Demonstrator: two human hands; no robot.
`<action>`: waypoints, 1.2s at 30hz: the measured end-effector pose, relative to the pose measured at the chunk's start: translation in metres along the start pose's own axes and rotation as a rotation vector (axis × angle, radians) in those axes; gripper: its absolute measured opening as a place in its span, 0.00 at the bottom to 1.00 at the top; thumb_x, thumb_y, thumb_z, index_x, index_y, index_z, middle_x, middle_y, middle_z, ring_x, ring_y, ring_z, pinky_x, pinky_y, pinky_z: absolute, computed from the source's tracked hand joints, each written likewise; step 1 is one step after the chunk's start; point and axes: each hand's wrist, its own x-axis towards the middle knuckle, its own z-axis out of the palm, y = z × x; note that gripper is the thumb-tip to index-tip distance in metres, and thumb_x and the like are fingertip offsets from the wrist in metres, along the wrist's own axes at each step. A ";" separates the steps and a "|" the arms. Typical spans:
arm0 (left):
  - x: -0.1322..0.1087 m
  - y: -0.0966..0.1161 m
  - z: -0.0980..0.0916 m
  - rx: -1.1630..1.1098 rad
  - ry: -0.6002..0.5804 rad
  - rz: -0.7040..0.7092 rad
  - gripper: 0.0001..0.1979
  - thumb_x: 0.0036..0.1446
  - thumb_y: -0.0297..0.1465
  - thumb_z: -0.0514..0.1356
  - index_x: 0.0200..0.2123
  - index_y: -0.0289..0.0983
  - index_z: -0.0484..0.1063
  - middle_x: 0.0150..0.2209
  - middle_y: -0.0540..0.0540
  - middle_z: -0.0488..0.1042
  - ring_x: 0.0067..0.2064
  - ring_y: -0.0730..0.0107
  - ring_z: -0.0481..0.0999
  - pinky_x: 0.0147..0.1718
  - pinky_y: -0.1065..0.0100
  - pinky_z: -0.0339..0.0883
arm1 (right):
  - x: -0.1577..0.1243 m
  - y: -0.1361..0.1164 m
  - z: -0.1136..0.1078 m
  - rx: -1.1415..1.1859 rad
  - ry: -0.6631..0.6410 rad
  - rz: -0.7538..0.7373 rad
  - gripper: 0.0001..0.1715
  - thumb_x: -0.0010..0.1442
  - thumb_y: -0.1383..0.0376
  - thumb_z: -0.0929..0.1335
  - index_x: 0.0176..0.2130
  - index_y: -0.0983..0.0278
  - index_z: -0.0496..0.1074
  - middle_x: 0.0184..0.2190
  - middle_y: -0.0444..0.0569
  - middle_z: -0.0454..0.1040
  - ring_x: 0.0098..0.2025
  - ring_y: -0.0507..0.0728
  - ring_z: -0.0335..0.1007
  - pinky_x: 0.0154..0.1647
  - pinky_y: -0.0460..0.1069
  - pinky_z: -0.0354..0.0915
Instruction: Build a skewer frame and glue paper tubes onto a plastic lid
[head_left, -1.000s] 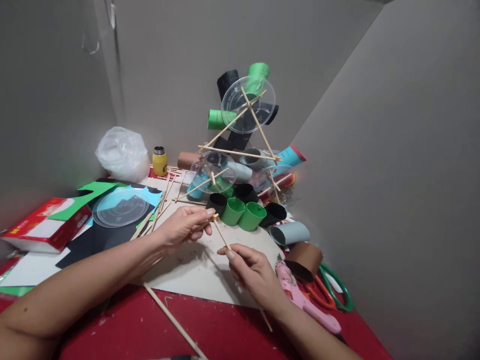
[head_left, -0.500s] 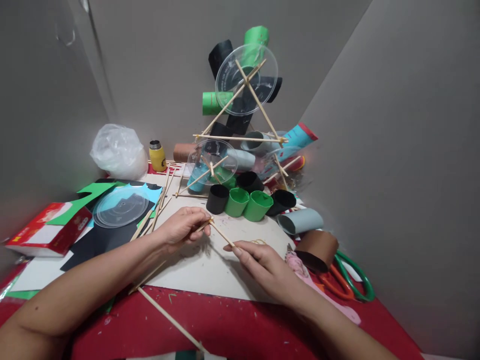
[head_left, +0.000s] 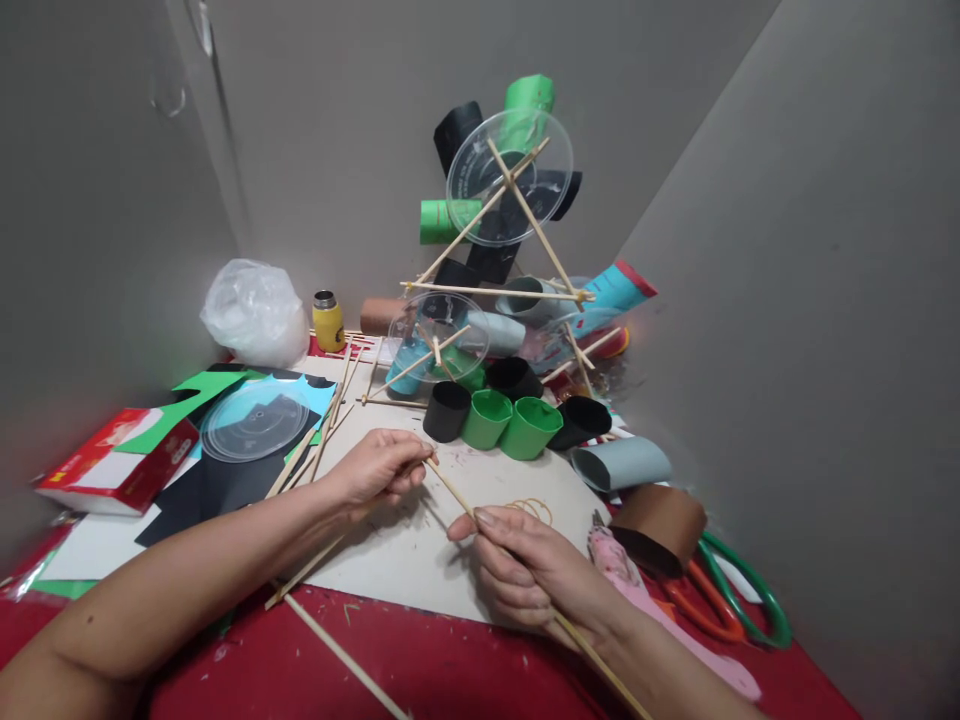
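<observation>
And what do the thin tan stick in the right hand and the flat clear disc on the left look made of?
Thin tan stick: matte, probably wood or bamboo, from its plain straw colour. Flat clear disc: fairly glossy, likely plastic, since colours show through and its rim glints.

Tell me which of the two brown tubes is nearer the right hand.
The front brown tube, lying beside the pink tool, to the right of the right hand. The other brown tube lies far back, near the yellow bottle.

Dim light, soft shadows
</observation>
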 end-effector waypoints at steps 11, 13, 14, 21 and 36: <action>0.002 0.001 -0.003 -0.014 -0.017 -0.025 0.07 0.50 0.33 0.59 0.30 0.34 0.69 0.17 0.57 0.62 0.14 0.86 0.44 0.13 0.78 0.36 | 0.006 0.007 -0.004 -0.150 0.043 -0.041 0.21 0.58 0.52 0.71 0.40 0.67 0.74 0.12 0.31 0.55 0.10 0.41 0.37 0.09 0.39 0.38; 0.003 0.002 -0.005 -0.045 -0.050 -0.063 0.08 0.50 0.33 0.60 0.32 0.33 0.70 0.17 0.57 0.61 0.15 0.86 0.43 0.14 0.77 0.34 | 0.007 0.007 -0.006 -0.127 0.032 -0.038 0.20 0.58 0.53 0.71 0.40 0.67 0.74 0.12 0.31 0.55 0.10 0.41 0.37 0.09 0.39 0.38; 0.003 0.002 -0.007 -0.064 -0.068 -0.082 0.10 0.50 0.34 0.60 0.33 0.33 0.71 0.17 0.56 0.61 0.15 0.86 0.43 0.14 0.77 0.34 | 0.007 0.007 -0.007 -0.122 0.031 -0.038 0.19 0.57 0.53 0.71 0.40 0.67 0.74 0.12 0.31 0.55 0.10 0.41 0.36 0.09 0.39 0.38; 0.010 -0.004 -0.020 -0.041 -0.154 -0.129 0.22 0.49 0.44 0.64 0.36 0.30 0.75 0.21 0.51 0.68 0.16 0.80 0.57 0.15 0.75 0.52 | 0.012 0.010 -0.009 -0.178 0.067 -0.048 0.21 0.55 0.52 0.72 0.40 0.67 0.73 0.12 0.32 0.57 0.10 0.42 0.39 0.10 0.39 0.39; -0.013 0.019 -0.064 -0.208 0.286 0.012 0.07 0.60 0.27 0.57 0.30 0.29 0.71 0.20 0.53 0.63 0.14 0.88 0.49 0.13 0.81 0.40 | -0.010 -0.009 0.004 -0.226 0.167 -0.337 0.32 0.54 0.46 0.70 0.50 0.65 0.71 0.24 0.45 0.72 0.16 0.46 0.58 0.13 0.40 0.53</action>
